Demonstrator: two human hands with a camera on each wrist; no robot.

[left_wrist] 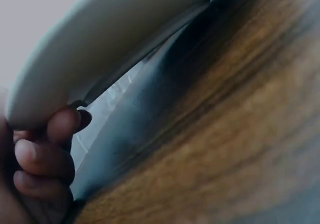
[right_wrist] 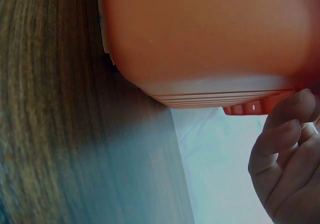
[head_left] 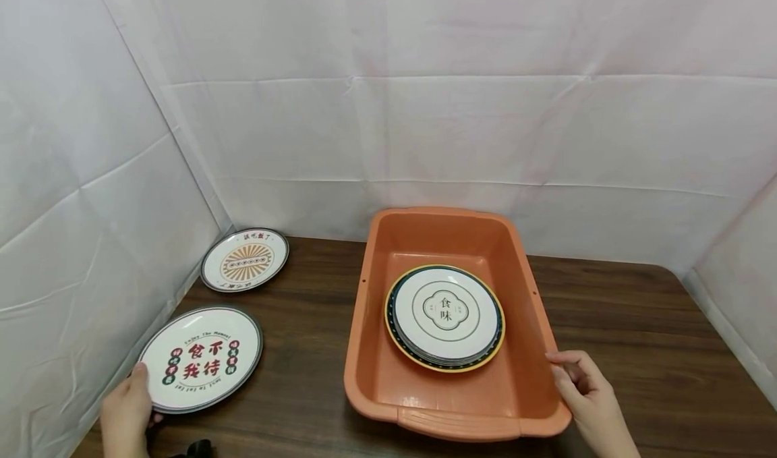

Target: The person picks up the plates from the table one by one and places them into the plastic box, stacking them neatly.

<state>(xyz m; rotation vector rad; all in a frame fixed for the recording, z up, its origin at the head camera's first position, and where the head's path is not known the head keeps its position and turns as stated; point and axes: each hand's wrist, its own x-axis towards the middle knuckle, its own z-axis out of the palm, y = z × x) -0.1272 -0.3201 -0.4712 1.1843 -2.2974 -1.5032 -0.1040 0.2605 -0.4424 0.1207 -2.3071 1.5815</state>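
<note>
An orange plastic tub (head_left: 365,350) stands on the wooden table (head_left: 303,309), with a stack of plates (head_left: 445,316) lying in it. My right hand (head_left: 584,385) grips the tub's right rim near the front corner; in the right wrist view its fingers (right_wrist: 280,149) curl under the orange rim (right_wrist: 250,107). At the left, my left hand (head_left: 125,411) pinches the near edge of a white plate with red and green characters (head_left: 203,357). From the left wrist camera, the fingers (left_wrist: 42,154) are under that plate's rim (left_wrist: 100,58), which is lifted slightly off the table.
A second plate with an orange sunburst pattern (head_left: 245,259) lies at the back left. White cloth walls (head_left: 425,107) close in the table at the back, left and right. A small dark object (head_left: 197,448) shows at the front edge.
</note>
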